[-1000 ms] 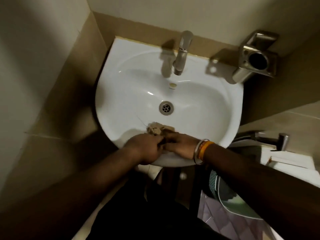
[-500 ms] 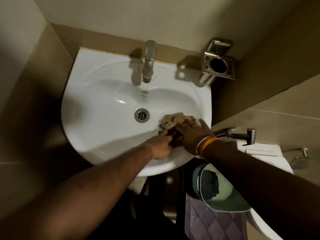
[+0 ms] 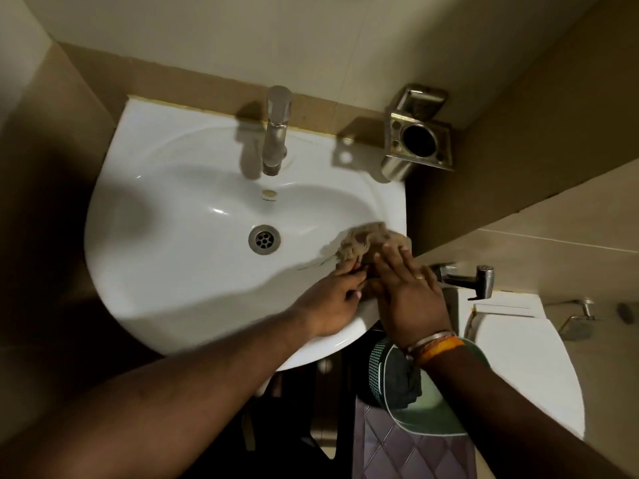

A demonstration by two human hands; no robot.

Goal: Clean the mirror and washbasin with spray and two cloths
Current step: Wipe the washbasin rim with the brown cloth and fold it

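- Over at the near right edge of the washbasin (image 3: 173, 257), both hands work on one tan cloth (image 3: 366, 242).
- The right hand (image 3: 411, 299) lies flat on the cloth with its fingers straight and a bit spread, pressing it down on the rim.
- The left hand (image 3: 332, 299) sits just beside it, and its fingers curl in and pinch the near end of the cloth.
- The cloth is bunched up, partly on the rim and partly hanging into the bowl, well to the right of the drain (image 3: 264, 239).
- I think the basin wipe is in the middle, as the bowl looks white and shiny, with a thin dark line near the cloth.
- The far rim by the tap (image 3: 276, 129) may need a wipe too, but I cannot tell if it is clean.
- A dark cloth (image 3: 401, 378) sits in a green tub (image 3: 432, 420) below the basin, maybe the second one.
- No mirror and no spray show, so I cannot tell if the mirror is done.
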